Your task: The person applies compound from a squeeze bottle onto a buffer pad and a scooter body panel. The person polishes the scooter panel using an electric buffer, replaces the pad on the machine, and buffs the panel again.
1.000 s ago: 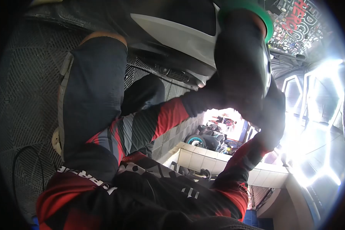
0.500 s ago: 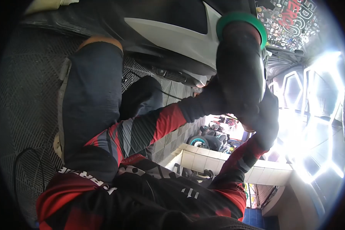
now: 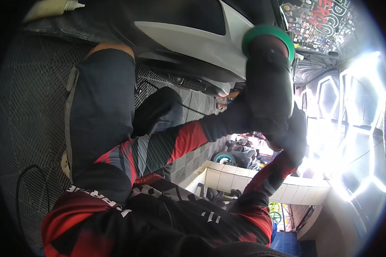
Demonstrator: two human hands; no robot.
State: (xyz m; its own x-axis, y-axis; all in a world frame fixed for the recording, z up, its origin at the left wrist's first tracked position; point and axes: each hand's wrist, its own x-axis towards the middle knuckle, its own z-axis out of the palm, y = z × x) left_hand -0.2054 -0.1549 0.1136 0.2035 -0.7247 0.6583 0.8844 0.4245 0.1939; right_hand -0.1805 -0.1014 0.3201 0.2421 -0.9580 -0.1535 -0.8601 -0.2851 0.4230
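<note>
Both hands closed on a dark tool [image 3: 268, 81]: left hand [image 3: 239, 113] at its side, right hand [image 3: 297, 132] round its rear end; fingers mostly lost in shadow. Tool held up off the ridged floor [image 3: 38, 98], its green disc [image 3: 266, 31] at the silver-and-black panel [image 3: 180, 38]; can't tell if touching. Pale bottle [image 3: 49, 9] lying well apart. Low tiled wall [image 3: 231, 177] beyond the forearms.

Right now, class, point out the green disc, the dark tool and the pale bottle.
Green disc [image 3: 267, 31], head view: its upper rim.
Dark tool [image 3: 268, 79], head view: middle of its body.
Pale bottle [image 3: 48, 9], head view: side of its body.
</note>
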